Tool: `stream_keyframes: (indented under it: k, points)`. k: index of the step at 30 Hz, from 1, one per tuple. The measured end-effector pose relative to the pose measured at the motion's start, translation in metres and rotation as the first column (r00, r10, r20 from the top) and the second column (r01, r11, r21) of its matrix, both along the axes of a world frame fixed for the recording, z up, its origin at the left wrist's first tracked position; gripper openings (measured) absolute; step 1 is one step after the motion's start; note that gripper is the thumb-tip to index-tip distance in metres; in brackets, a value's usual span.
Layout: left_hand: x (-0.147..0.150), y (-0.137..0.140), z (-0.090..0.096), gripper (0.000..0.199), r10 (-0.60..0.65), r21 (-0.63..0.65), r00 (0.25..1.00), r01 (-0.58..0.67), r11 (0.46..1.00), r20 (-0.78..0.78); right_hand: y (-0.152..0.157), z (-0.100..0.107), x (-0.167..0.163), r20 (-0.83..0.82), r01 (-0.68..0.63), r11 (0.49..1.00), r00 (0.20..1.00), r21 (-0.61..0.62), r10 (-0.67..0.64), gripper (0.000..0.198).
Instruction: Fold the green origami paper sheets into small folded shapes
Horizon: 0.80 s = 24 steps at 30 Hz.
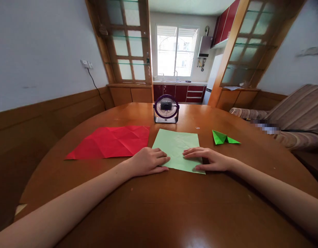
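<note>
A pale green sheet of paper point(178, 144) lies flat on the wooden table in front of me, with faint creases near its upper right. My left hand point(150, 161) rests on its lower left edge, fingers stretched out over the paper. On the sheet's right side lies my right hand point(208, 159), its fingers extended and apart, the thumb close to the lower right corner. Neither hand grips anything. A red sheet of paper point(115, 141) with fold lines is spread out to the left. To the right sits a small folded piece of bright green paper point(221, 137).
A small purple desk fan point(166, 108) stands beyond the pale green sheet. The round-ended wooden table point(159, 213) fills the foreground. At the right is a striped sofa point(298, 113). A black cord point(95, 86) hangs from a wall socket at the left.
</note>
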<state>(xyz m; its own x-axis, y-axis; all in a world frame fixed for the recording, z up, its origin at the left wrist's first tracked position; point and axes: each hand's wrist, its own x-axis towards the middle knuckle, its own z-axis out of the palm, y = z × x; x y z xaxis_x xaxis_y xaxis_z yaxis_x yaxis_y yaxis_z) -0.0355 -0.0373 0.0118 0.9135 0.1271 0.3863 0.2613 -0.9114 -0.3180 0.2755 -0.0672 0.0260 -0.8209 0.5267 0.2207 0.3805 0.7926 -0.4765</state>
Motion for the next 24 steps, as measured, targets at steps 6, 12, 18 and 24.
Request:
stream_keyframes:
  k: [6, 12, 18, 24]
  points:
    - [0.001, 0.002, -0.004, 0.028, 0.002, 0.035, 1.000, -0.001, 0.999, -0.012, 0.009, -0.012, 0.004, 0.047, 0.098, 0.992, 0.994, 0.077, -0.101, 0.046]
    - [0.003, 0.002, -0.005, 0.027, -0.014, 0.035, 1.000, 0.015, 0.999, -0.003, 0.013, -0.018, 0.006, 0.058, 0.141, 0.985, 0.987, 0.096, -0.147, 0.047]
    - [0.006, -0.003, -0.004, 0.027, 0.047, -0.029, 0.999, -0.047, 0.998, 0.013, 0.009, -0.012, 0.007, 0.092, 0.097, 0.988, 0.990, 0.121, -0.108, 0.059]
    - [0.009, -0.007, -0.005, 0.031, 0.084, -0.033, 0.995, -0.082, 0.996, 0.053, 0.007, -0.015, 0.003, 0.029, 0.030, 0.954, 0.999, 0.297, -0.041, 0.041]
